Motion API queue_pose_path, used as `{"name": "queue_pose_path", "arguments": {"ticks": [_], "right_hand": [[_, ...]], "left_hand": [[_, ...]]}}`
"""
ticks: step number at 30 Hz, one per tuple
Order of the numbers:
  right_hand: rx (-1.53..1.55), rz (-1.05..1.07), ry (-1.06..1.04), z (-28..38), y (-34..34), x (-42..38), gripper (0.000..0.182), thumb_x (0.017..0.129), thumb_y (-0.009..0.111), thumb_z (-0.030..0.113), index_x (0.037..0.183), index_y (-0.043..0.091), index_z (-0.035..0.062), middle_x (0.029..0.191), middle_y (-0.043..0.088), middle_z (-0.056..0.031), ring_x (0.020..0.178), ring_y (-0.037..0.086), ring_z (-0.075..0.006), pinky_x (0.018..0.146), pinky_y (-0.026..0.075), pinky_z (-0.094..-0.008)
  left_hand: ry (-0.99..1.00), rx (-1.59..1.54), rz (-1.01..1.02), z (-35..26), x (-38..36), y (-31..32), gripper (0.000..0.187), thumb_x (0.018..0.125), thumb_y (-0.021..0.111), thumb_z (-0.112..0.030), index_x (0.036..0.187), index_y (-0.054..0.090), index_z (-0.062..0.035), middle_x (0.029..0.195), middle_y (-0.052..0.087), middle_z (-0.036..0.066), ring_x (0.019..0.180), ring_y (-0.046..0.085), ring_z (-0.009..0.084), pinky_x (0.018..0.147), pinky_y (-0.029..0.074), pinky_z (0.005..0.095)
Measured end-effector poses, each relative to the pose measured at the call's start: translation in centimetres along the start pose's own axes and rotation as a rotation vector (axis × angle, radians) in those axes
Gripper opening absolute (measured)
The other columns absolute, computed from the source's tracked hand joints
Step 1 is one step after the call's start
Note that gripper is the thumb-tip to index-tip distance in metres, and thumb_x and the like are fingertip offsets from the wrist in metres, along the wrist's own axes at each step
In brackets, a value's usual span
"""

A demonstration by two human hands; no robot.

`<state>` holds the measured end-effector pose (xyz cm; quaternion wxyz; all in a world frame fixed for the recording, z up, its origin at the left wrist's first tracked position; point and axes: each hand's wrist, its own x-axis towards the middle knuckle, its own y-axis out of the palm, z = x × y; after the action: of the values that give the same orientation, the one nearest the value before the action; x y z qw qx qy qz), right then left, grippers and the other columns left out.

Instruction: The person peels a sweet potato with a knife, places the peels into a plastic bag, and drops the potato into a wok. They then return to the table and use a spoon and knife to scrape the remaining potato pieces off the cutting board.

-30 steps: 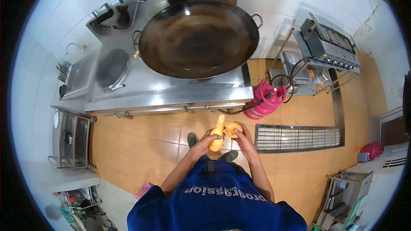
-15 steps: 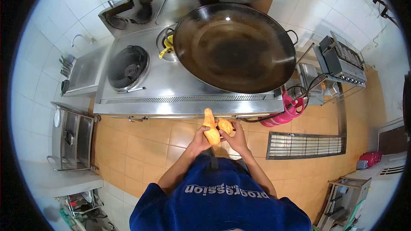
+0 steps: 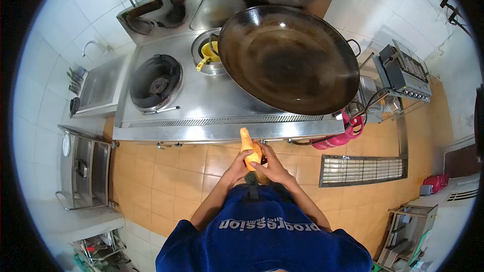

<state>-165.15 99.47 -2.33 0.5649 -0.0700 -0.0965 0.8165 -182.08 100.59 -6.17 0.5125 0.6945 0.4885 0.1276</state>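
Observation:
In front of my body, my left hand [image 3: 238,165] is closed around a long peeled orange sweet potato [image 3: 246,142], its narrow end pointing up toward the stove. A second orange sweet potato [image 3: 258,154] lies tight against its right side, mostly covered by fingers. My right hand [image 3: 274,164] grips this second one, with its thumb across the lower end of the long one. Both hands are close together, just short of the stove's front edge.
A huge wok [image 3: 290,65] sits on the steel stove [image 3: 212,103], beside a bowl with a yellow dipper [image 3: 208,55]. An uncovered burner [image 3: 157,83] is to the left. A pink gas cylinder [image 3: 333,142] and a floor grate [image 3: 363,170] are at right.
My hands have drawn together, and the right-hand sweet potato now presses against and partly behind the long one. The view has shifted, so the stove and wok appear farther right.

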Motion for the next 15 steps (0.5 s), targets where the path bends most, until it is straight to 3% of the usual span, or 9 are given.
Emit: {"name": "queue_pose_path", "arguments": {"ticks": [2, 6, 11, 15], "right_hand": [[0.039, 0.011, -0.018, 0.6, 0.1, 0.5, 0.073, 0.090, 0.071, 0.029, 0.147, 0.036, 0.0009, 0.139, 0.043, -0.0236, 0.133, 0.042, -0.0364, 0.110, 0.036, -0.0419], [-0.003, 0.042, -0.076, 0.4, -0.4, 1.7, 0.075, 0.088, 0.072, 0.025, 0.148, 0.034, 0.0028, 0.141, 0.039, -0.0219, 0.133, 0.041, -0.0349, 0.112, 0.035, -0.0407], [-0.009, 0.013, -0.102, 1.3, -1.2, 2.2, 0.077, 0.083, 0.075, 0.019, 0.149, 0.036, 0.0078, 0.141, 0.035, -0.0203, 0.133, 0.039, -0.0349, 0.112, 0.035, -0.0409], [0.075, -0.009, -0.091, 3.0, -2.0, 2.3, 0.082, 0.075, 0.080, 0.014, 0.146, 0.040, 0.0107, 0.138, 0.034, -0.0176, 0.136, 0.033, -0.0340, 0.112, 0.035, -0.0426]], "left_hand": [[0.025, 0.112, -0.044, 0.3, 0.2, 0.0, 0.064, 0.088, 0.065, -0.020, 0.145, 0.037, -0.0113, 0.127, 0.054, 0.010, 0.117, 0.055, 0.0241, 0.099, 0.046, 0.0369], [0.098, 0.170, -0.038, -0.2, -0.1, 2.2, 0.070, 0.089, 0.065, -0.021, 0.149, 0.030, -0.0113, 0.132, 0.049, 0.010, 0.122, 0.051, 0.0243, 0.103, 0.044, 0.0394], [0.143, 0.229, -0.025, -0.9, -0.4, 3.4, 0.081, 0.094, 0.062, -0.022, 0.156, 0.010, -0.0131, 0.144, 0.037, 0.012, 0.136, 0.038, 0.0251, 0.111, 0.035, 0.0410], [-0.003, 0.236, 0.085, -2.2, -1.5, 3.5, 0.081, 0.098, 0.058, -0.024, 0.158, 0.004, -0.0151, 0.149, 0.032, 0.012, 0.140, 0.033, 0.0250, 0.114, 0.031, 0.0400]]}}
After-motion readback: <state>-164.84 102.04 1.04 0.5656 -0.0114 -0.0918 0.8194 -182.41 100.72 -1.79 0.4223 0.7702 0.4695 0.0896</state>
